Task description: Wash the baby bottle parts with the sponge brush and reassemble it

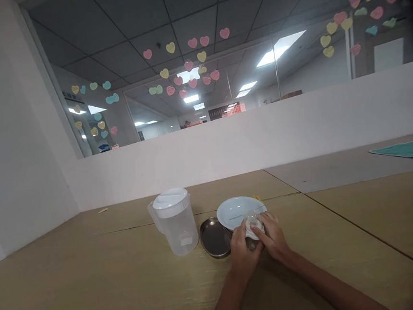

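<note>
1. Your left hand [242, 251] and your right hand [274, 233] meet over the middle of the table [131, 287], your forearms reaching in from its near side.
2. Between them you grip a small clear-and-white plastic piece [253, 224]: left fingers curled around its left side, right fingers around its right, right thumb pressed against it. Its exact kind is too small to tell.
3. Just left of your left hand lies a rounded metal tray [214, 241], flat on the table; your hand hides part of its right end.
4. Left of the tray, a translucent lidded pitcher [180, 227] stands upright, handle toward the table's left side.
5. Right behind your hands sits a shallow white bowl [233, 209], nearer the table's far edge, a thin stick-like item in it.
6. A yellow item [257, 198] peeks out behind the bowl's right rim.
7. Near the far left corner lies a tan scrap [103, 211]; toward the far right corner, a green cloth [410, 149].
</note>
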A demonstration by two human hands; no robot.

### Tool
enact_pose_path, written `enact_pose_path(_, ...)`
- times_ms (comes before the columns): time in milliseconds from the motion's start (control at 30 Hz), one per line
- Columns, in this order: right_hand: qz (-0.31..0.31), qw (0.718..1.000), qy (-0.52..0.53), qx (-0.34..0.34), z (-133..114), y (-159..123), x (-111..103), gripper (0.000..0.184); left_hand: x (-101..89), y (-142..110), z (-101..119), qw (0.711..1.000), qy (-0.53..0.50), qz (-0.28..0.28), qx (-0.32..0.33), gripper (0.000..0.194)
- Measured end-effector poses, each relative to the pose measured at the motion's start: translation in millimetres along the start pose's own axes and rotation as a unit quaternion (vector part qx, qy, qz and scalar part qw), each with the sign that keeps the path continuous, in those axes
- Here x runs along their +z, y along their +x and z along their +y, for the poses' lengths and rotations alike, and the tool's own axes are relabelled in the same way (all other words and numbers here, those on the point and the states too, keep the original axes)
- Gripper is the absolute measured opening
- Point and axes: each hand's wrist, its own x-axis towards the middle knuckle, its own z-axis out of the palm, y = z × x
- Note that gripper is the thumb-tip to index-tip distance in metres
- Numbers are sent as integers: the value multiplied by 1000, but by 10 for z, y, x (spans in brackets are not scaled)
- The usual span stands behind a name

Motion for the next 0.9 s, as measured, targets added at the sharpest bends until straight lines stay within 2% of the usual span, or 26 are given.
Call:
enact_pose_path(200,2,1000,10,11,-2,-13,17,24,5,-9,-25,1000,0,-13,1,52)
enact_pose_path(333,72,995,55,49,33,-50,60,40,-3,-8,-14,1000,-12,-15,4,55)
enact_pose_path(467,158,975,112,106,37,-43,41,57,-18,-2,13,1000,-14,-14,6,61)
enact_pose_path(567,193,968,77,138,72,26,-18,58,-38,-6,14,1000,-13,-21,2,62)
enact_pose_path(633,175,974,35,138,140,83,-55,55,-47,-12,6,1000,-11,-20,-2,63)
enact_pose_path(733,112,983,5,144,267,142,-78,50,-53,-17,-6,1000,-9,-20,-7,64)
enact_pose_path(900,39,982,43,178,353,171,-78,51,-62,-16,-5,1000,1,-26,-14,64)
